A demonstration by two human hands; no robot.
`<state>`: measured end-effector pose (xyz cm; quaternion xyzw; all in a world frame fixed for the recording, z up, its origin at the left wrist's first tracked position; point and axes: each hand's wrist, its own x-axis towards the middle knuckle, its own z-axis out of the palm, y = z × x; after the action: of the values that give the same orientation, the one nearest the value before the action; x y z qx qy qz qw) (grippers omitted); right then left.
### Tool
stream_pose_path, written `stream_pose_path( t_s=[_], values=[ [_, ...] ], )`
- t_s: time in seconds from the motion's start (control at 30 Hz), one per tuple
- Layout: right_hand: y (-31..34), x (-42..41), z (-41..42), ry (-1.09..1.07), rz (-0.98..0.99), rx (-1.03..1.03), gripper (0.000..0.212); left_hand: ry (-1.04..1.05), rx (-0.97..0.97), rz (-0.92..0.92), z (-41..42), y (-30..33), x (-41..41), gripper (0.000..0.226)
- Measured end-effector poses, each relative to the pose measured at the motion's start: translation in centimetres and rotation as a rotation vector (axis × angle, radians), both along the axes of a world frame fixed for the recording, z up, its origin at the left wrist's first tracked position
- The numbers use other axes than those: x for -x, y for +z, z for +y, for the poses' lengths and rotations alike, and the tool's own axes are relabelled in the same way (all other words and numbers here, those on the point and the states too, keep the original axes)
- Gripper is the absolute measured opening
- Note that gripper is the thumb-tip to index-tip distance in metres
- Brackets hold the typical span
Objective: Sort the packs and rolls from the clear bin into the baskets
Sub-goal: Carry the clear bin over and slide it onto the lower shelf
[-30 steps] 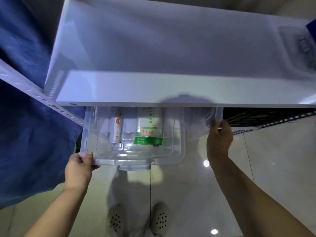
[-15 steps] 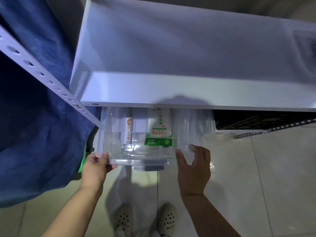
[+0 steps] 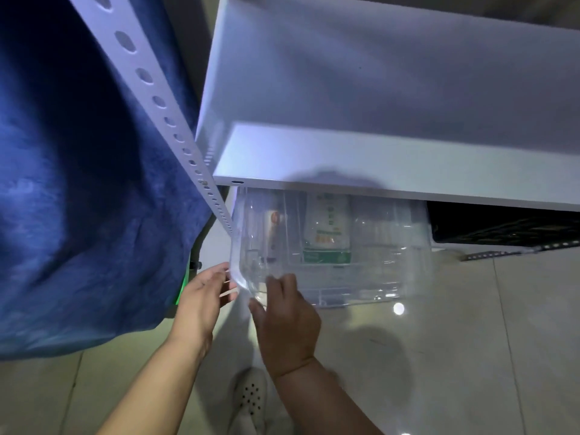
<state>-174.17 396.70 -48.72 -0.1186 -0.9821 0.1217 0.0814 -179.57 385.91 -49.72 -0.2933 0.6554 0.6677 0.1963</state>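
The clear bin [image 3: 379, 279] sticks out from under the white shelf board [image 3: 376, 171]. Inside stand a green-and-white pack [image 3: 328, 235] and an orange-labelled roll [image 3: 273, 229], both blurred through the plastic. My left hand [image 3: 201, 298] holds the bin's front left corner between thumb and fingers. My right hand [image 3: 284, 318] lies flat against the front wall close to that same corner, fingers pointing up and thumb spread to the left. The back of the bin is hidden under the shelf.
A black basket [image 3: 502, 229] sits under the shelf to the right of the bin. A perforated white post [image 3: 163, 102] slants down on the left beside a blue cloth [image 3: 78, 183]. Below is glossy tiled floor [image 3: 470, 340], with my white shoe [image 3: 251, 397].
My right hand left the bin's right rim and slid along the front wall to the left corner. The view shifted left and nearer. My left hand stayed at the left corner.
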Motion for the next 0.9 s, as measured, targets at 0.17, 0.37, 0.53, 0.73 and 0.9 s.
stream_pose_path(
  t_s=[0.17,0.37,0.53,0.73,0.9],
  values=[
    [-0.4,2.0,-2.8,-0.032,-0.015,0.077,0.035,-0.034,-0.094,-0.056,-1.4,0.0,0.1,0.03],
    [-0.4,0.5,0.9,0.07,0.097,0.164,0.026,-0.153,-0.106,0.011,-1.3,0.7,-0.3,0.016],
    [-0.6,-2.4,9.9,-0.536,0.229,0.328,0.041,-0.077,-0.104,-0.087,0.2,0.2,-0.6,0.02],
    [-1.3,-1.5,15.7,-1.006,0.175,0.896,0.012,-0.103,-0.189,-0.026,1.5,0.1,-1.3,0.008],
    [-0.1,-0.1,17.6,-1.097,0.183,1.301,0.027,0.068,-0.184,0.007,2.9,0.6,-0.5,0.008]
  ],
)
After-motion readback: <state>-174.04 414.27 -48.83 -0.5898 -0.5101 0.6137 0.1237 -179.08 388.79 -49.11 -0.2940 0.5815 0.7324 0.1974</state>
